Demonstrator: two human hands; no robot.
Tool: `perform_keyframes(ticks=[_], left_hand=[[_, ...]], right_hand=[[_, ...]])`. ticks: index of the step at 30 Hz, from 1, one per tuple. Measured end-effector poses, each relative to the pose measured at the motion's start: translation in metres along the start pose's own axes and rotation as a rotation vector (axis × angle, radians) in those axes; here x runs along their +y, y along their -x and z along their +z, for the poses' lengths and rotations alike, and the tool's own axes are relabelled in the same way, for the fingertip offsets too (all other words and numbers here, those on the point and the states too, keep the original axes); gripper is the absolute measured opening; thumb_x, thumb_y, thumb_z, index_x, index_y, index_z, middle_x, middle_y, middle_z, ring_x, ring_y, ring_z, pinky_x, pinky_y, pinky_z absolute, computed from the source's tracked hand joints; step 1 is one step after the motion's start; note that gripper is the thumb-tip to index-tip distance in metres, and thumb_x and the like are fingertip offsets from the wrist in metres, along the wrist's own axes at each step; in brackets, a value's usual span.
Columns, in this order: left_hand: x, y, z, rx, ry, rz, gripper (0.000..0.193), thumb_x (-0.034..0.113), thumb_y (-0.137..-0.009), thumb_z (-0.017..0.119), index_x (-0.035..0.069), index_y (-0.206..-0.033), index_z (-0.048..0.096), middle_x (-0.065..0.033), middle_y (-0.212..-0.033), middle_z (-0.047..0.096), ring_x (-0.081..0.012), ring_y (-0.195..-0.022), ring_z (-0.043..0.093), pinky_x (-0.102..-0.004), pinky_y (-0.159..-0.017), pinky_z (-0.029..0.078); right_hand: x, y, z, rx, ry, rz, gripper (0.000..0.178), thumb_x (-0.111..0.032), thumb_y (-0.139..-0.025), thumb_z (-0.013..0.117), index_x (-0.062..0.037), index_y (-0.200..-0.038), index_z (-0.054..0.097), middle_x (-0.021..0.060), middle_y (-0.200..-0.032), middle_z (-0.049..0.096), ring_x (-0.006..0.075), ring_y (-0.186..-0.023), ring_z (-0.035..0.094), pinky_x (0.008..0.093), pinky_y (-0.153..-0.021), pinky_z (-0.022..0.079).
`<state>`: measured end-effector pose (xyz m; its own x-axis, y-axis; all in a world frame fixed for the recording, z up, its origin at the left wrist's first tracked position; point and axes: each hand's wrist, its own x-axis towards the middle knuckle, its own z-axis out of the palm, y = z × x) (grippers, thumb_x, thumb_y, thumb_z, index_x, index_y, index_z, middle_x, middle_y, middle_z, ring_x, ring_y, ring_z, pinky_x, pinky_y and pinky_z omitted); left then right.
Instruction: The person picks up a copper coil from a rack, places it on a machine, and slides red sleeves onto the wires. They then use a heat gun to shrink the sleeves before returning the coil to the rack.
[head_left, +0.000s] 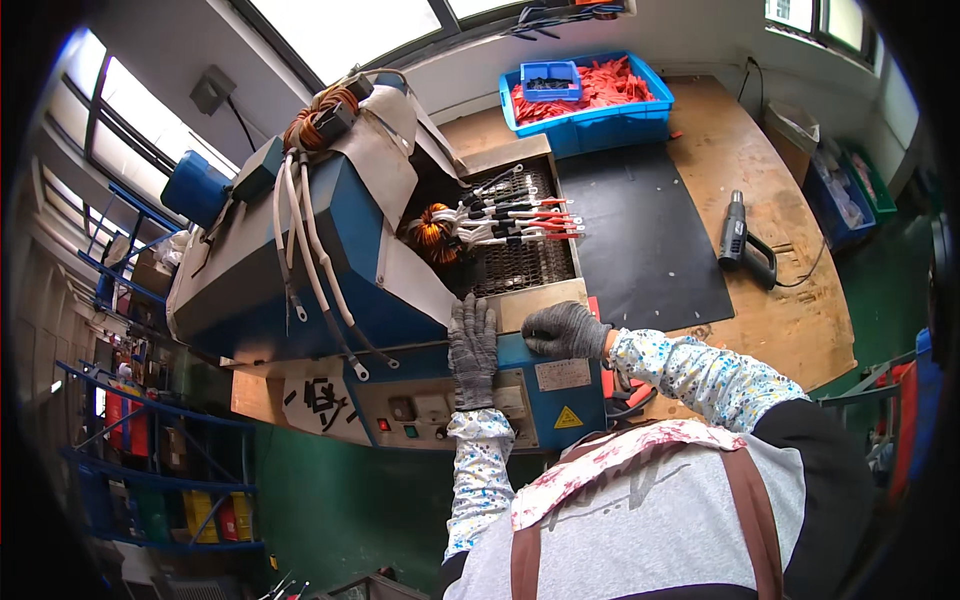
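Note:
My left hand (473,350), in a grey glove, lies flat with its fingers stretched out over the front edge of a blue machine (590,400). To its right my gloved right hand (567,330) rests on the same edge with curled fingers, and nothing shows in it. Beyond both hands a wire mesh conveyor (525,268) carries a copper-wound coil (436,232). From the coil, white cables with metal lugs (520,222) and red sleeves spread rightward. A second coil (318,118) sits on top of the machine hood, its white cables (310,230) hanging down the near side.
A black heat gun (745,245) lies on the wooden table (790,210), right of a black mat (650,235). At the back a blue bin (590,130) of red pieces holds a smaller blue box (550,82). Blue shelving (160,470) stands at the left.

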<state>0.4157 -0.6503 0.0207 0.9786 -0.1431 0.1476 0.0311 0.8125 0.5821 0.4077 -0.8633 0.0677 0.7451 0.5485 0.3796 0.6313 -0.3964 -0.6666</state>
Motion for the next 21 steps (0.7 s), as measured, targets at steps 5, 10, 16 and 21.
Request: perform_keyframes(ticks=[5,10,16,21], left_hand=[[-0.006,-0.003,0.016,0.124,-0.046,0.021,0.047,0.025,-0.1,0.017,0.006,-0.142,0.017,-0.013,-0.149,0.016,-0.0254,-0.137,0.017,-0.0382,-0.115,0.011],[-0.004,-0.002,0.025,0.155,-0.051,0.064,0.05,0.029,-0.099,0.017,0.002,-0.141,0.017,-0.0153,-0.148,0.017,-0.0268,-0.138,0.015,-0.0393,-0.115,0.008],[0.005,0.004,0.034,0.22,0.032,0.105,0.051,0.031,-0.098,0.02,-0.001,-0.139,0.023,-0.0185,-0.145,0.023,-0.033,-0.135,0.022,-0.0437,-0.113,0.016],[-0.009,-0.006,0.031,0.301,0.072,0.06,0.05,0.033,-0.099,0.025,0.004,-0.139,0.025,-0.0159,-0.144,0.027,-0.031,-0.133,0.028,-0.0429,-0.111,0.022]], right_hand=[[0.001,0.004,-0.008,0.014,0.012,0.05,0.016,-0.022,-0.08,0.06,-0.0072,-0.086,0.063,0.0143,-0.077,0.062,0.0331,-0.072,0.061,0.0397,-0.066,0.049],[-0.004,0.002,-0.013,0.039,-0.074,0.001,0.015,-0.019,-0.08,0.061,-0.0054,-0.087,0.062,0.0148,-0.076,0.062,0.0329,-0.071,0.061,0.0385,-0.065,0.05],[-0.011,-0.001,-0.01,0.047,-0.223,0.008,0.011,-0.013,-0.079,0.061,-0.0041,-0.086,0.061,0.015,-0.073,0.06,0.0306,-0.068,0.06,0.0353,-0.063,0.049],[-0.005,0.005,-0.011,0.127,-0.219,0.032,0.01,-0.009,-0.078,0.062,-0.0012,-0.085,0.063,0.0144,-0.073,0.061,0.0259,-0.065,0.061,0.0333,-0.061,0.048]])
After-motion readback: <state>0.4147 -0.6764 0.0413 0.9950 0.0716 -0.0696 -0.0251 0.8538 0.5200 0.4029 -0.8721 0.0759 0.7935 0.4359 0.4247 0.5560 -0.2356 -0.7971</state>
